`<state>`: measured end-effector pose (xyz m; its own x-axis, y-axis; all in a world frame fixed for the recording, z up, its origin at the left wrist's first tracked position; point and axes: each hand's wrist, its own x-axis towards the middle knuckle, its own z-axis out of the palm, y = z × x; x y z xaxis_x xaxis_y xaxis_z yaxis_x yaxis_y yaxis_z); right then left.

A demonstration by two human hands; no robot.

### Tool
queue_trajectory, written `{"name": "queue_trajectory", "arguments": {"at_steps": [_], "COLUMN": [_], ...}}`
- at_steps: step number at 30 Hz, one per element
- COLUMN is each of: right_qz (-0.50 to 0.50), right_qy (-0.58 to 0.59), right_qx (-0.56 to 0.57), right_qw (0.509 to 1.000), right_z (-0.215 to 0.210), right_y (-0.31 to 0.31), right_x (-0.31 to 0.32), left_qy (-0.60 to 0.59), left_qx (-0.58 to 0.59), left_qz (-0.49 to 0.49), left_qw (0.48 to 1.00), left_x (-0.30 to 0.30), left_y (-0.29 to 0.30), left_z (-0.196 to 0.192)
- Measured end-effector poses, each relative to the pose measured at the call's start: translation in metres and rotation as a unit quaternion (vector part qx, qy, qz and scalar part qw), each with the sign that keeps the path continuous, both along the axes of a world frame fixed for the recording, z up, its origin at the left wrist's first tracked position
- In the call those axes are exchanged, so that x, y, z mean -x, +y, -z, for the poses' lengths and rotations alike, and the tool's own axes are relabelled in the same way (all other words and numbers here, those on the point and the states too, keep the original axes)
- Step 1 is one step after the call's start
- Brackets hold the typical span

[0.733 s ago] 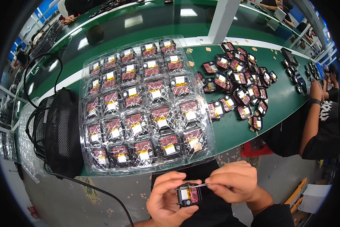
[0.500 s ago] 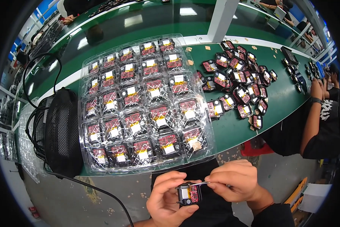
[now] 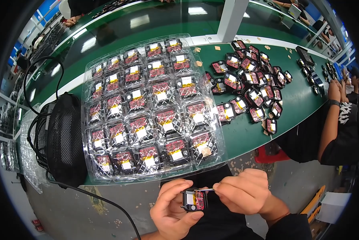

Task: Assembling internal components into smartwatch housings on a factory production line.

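My left hand (image 3: 165, 214) grips a small black electronic housing (image 3: 195, 200) between thumb and fingers, below the bench edge. Its open face shows a red circuit board, yellow tape and a pale rectangular part. Pinched in my right hand (image 3: 243, 193) are thin metal tweezers (image 3: 206, 189), whose tip reaches the housing's upper edge; what the tip touches is too small to make out. On the bench above my hands, a clear plastic tray (image 3: 222, 154) carries rows of similar housings in its pockets. Many more lie in a loose heap (image 3: 251, 80) right of it.
A black mesh bag (image 3: 65, 140) with a black cable (image 3: 107, 202) stands left of the tray on the green bench (image 3: 247, 138). Small tan scraps (image 3: 199, 63) lie about. A co-worker's arm (image 3: 330, 124) rests at the right, near dark parts (image 3: 313, 78). A white post (image 3: 230, 22) rises behind the heap.
Both my hands, with the housing and tweezers, have shifted slightly left and up in the picture. The housing has turned a little. My grips look the same.
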<state>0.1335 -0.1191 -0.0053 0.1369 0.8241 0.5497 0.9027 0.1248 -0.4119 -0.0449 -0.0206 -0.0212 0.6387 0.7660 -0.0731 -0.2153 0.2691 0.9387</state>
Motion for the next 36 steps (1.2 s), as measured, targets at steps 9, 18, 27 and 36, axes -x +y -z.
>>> {"name": "queue_trajectory", "arguments": {"at_steps": [9,18,27,36], "right_qz": [-0.022,-0.030,-0.043,-0.034], "right_qy": [0.084,0.093,0.120,0.113], "right_qx": [-0.003,0.012,0.005,0.009], "right_qw": [0.996,0.995,0.992,0.993], "right_z": [0.0006,0.0013,0.0001,0.0006], "right_y": [-0.0018,-0.0033,-0.0038,-0.0052], "right_x": [-0.0030,-0.0026,-0.0039,-0.0003], "left_qy": [-0.037,-0.006,-0.009,0.001], "left_qx": [0.051,-0.005,-0.005,-0.022], "left_qz": [-0.007,0.008,0.006,0.010], "left_qw": [0.998,1.000,1.000,1.000], "left_x": [-0.0009,0.0027,0.0030,0.0047], "left_y": [-0.0056,-0.0019,-0.0020,-0.0031], "left_z": [-0.0001,0.0011,-0.0005,-0.0011]}}
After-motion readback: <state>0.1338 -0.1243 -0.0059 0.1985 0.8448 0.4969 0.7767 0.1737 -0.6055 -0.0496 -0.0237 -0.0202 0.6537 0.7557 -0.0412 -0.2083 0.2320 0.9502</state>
